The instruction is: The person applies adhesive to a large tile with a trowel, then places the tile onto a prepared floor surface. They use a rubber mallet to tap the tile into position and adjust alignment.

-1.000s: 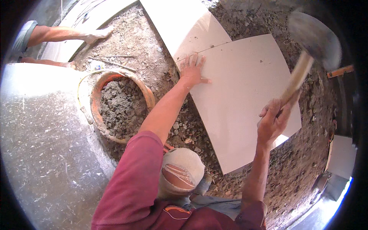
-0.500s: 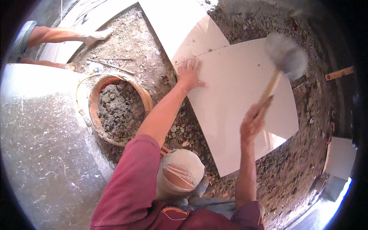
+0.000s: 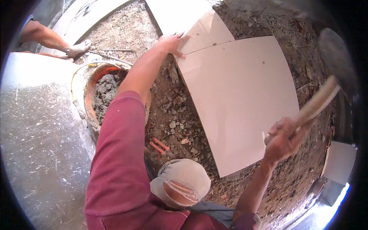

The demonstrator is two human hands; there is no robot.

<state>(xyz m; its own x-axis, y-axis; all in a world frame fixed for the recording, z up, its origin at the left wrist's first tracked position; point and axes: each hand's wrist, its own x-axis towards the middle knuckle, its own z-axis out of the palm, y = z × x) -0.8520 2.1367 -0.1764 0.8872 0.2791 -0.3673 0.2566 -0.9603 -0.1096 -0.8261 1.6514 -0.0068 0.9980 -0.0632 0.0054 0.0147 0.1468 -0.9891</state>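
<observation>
My right hand (image 3: 284, 140) is wrapped round the wooden handle of a mallet (image 3: 320, 100). Its dark, broad head is raised at the far right, past the edge of the near pale floor tile (image 3: 239, 103). My left hand (image 3: 172, 44) lies with fingers apart at the left corner where that tile meets a second pale tile (image 3: 209, 28); its fingertips rest on the second one. A thin seam runs between the two tiles.
Left of my arm stands a bucket (image 3: 89, 96) of grey mortar. Orange-handled pliers (image 3: 160, 146) lie on the soil by my knee. Another person's bare foot (image 3: 79, 48) is at the upper left. An orange-framed tool, thin rods (image 3: 111, 57) and a pale slab (image 3: 339, 163) surround the work.
The mallet has swung from above the near tile out to the right and up. My left hand has slid from the near tile up and left onto the seam's corner.
</observation>
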